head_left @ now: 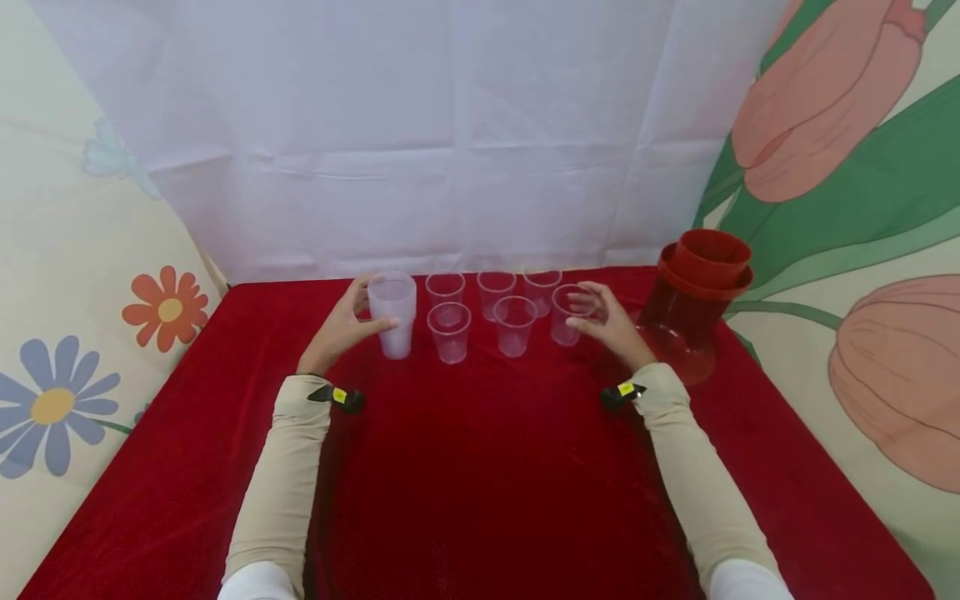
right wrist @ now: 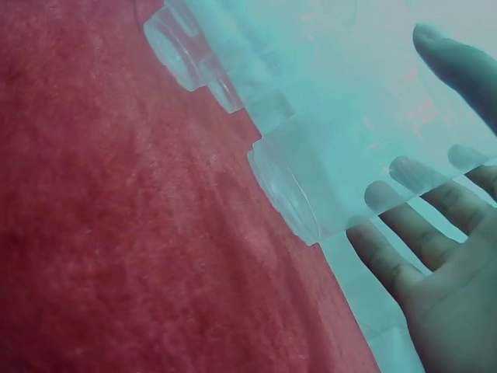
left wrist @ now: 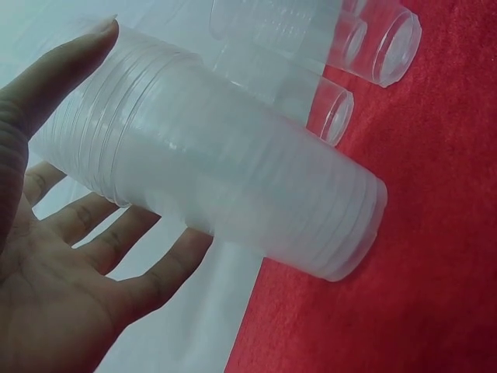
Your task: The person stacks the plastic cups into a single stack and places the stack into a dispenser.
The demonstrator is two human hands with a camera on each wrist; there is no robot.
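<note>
My left hand (head_left: 343, 329) is around a tall stack of nested clear plastic cups (head_left: 395, 317), its thumb across the front and its fingers behind. In the left wrist view the cup stack (left wrist: 233, 155) lies between the thumb (left wrist: 66, 70) and the spread fingers, whose tips are hidden behind it. At the right end of the cups, my right hand (head_left: 611, 325) is at a single clear plastic cup (head_left: 565, 329). Its fingertips show through the wall of this cup (right wrist: 311, 171) in the right wrist view, the thumb (right wrist: 458, 70) standing apart from the fingers.
Several more single clear cups, such as one at front (head_left: 448, 337), stand upright between the hands in two rough rows. Red plastic containers (head_left: 701, 283) are stacked at the back right. A red cloth (head_left: 480, 467) covers the table; a white sheet (head_left: 375, 125) hangs behind.
</note>
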